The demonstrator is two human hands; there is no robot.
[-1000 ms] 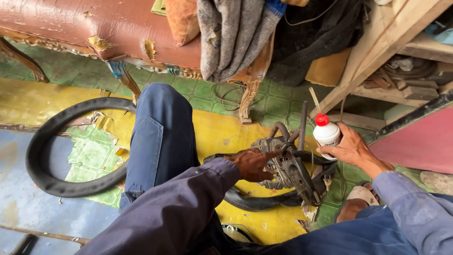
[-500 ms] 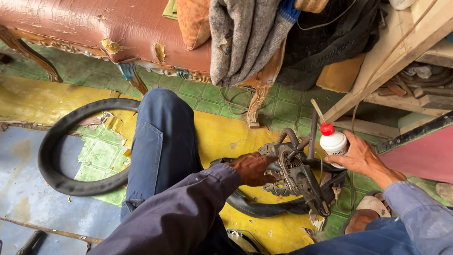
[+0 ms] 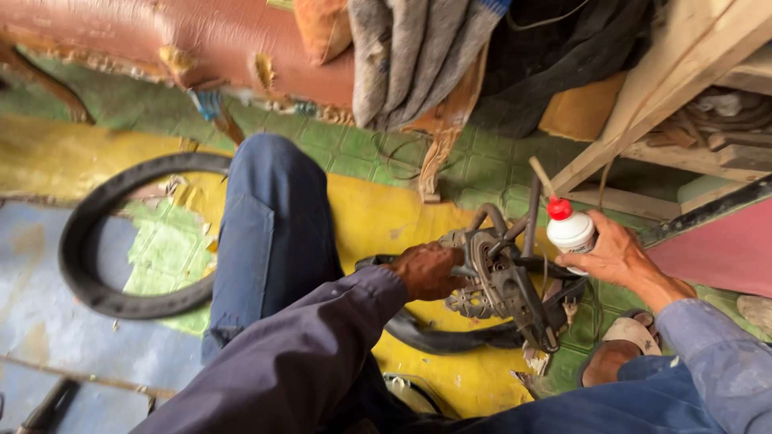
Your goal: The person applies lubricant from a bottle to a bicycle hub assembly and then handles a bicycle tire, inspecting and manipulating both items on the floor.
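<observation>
Black rubber tyre [image 3: 121,297] is seen on the yellow floor [image 3: 386,217]; a greasy metal assembly [image 3: 503,281] is gripped by the left hand [image 3: 426,269], a red-capped white bottle [image 3: 569,229] by the right hand [image 3: 615,257]. Fluid could be spilled if tipped.

A white bottle [image 3: 570,231] with a red cap, a black tyre [image 3: 104,241], yellow-and-green floor [image 3: 378,213].
</observation>
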